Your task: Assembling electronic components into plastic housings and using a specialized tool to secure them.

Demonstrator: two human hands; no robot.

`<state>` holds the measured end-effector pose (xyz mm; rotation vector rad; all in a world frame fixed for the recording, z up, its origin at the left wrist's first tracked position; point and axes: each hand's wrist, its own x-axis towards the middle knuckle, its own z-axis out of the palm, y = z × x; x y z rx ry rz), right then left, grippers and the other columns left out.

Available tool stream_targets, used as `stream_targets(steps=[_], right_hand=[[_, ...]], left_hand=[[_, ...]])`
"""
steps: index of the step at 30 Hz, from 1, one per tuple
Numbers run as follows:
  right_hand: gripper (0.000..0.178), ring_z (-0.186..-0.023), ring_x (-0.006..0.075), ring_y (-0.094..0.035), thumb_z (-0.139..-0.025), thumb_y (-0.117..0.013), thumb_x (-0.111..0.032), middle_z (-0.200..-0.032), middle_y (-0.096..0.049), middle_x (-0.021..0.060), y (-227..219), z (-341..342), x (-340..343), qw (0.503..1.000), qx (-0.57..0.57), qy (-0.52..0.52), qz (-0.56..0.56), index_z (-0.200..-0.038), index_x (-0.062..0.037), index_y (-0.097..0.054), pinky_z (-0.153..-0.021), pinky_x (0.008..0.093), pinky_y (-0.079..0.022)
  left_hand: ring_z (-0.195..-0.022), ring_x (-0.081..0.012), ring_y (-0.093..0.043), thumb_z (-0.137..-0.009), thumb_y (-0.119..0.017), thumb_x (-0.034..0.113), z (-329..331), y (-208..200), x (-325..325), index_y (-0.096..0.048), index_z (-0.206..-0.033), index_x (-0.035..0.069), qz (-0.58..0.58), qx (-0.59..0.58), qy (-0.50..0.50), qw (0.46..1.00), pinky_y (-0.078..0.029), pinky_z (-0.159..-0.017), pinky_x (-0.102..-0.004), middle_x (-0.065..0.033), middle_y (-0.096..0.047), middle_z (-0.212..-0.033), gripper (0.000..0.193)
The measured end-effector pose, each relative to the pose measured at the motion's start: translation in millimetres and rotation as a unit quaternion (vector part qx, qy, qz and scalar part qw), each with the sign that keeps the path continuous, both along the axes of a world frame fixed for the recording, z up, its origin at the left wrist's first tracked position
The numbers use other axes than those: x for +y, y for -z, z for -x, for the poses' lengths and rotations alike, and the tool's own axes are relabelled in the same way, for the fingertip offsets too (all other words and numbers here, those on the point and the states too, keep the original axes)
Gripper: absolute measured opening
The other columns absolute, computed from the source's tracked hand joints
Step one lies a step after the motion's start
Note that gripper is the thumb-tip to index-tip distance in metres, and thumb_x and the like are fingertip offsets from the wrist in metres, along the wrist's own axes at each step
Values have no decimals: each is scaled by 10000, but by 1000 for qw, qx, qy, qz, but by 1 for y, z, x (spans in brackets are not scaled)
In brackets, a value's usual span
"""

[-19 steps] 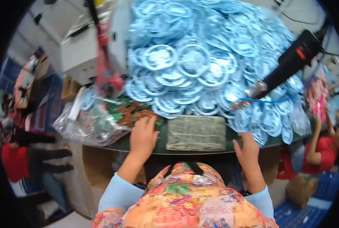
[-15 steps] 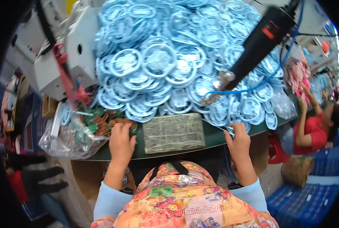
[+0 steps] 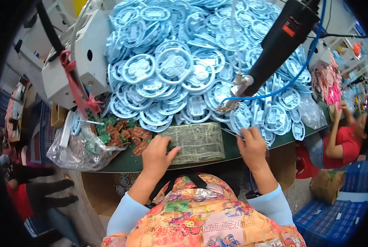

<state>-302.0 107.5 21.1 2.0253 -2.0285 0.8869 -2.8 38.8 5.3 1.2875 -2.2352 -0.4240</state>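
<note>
My left hand (image 3: 156, 155) is at the left end of a flat block (image 3: 198, 142) wrapped in clear tape. Between its thumb and fingers shows a small dark green circuit board (image 3: 171, 146), mostly hidden. To its left lies a heap of brown and green circuit boards (image 3: 118, 133), partly in a clear plastic bag (image 3: 79, 152). My right hand (image 3: 253, 149), fingers curled, is at the near edge of a big pile of light blue plastic parts (image 3: 173, 66). Thumb and fingertips close at the lower rim of one oval blue plastic part (image 3: 241, 117).
A black powered screwdriver (image 3: 287, 41) with a blue hose hangs over the pile's right side. A grey machine box (image 3: 79, 57) with a red tied ribbon (image 3: 70, 70) stands at the left. A person in red (image 3: 344, 142) sits at the right.
My left hand has moved right, from the circuit boards to the taped block, uncovering brown boards. My right hand has shifted slightly left and away from me, to the blue part's rim.
</note>
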Motion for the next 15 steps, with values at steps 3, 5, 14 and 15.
stream_targets(steps=[3,5,14,15], right_hand=[[181,-690,268,-614,-795,-688,16,-884,-596,121,-4,13,8,997,-78,17,14,-956,-42,-628,-562,369,-514],[156,-662,241,-599,-801,-665,53,-876,-599,121,-14,15,12,988,-147,31,27,-933,-22,-627,-553,335,-500],[222,-626,251,-603,-687,-711,18,-792,-628,105,-19,-26,23,982,-41,-181,25,-900,-29,-672,-543,351,-492],[234,-630,256,-604,-675,-715,3,-809,-631,99,-10,-36,17,980,-20,-198,18,-904,-33,-677,-531,356,-489]], left_hand=[[-793,-276,-601,-768,-816,185,3,-1,-2,-621,-1082,23,-16,41,-11,999,-487,-681,-360,-121,-584,-961,404],[-870,-280,-590,-776,-799,147,-4,-11,-2,-606,-1161,28,-79,93,-2,993,-488,-737,-356,-129,-563,-1039,447],[-923,-277,-579,-761,-756,50,-23,0,-2,-645,-1112,50,-29,61,17,998,-482,-758,-362,-101,-585,-984,368],[-923,-277,-579,-761,-756,50,-21,-2,-1,-645,-1112,50,-30,61,18,998,-482,-758,-362,-101,-585,-984,368]])
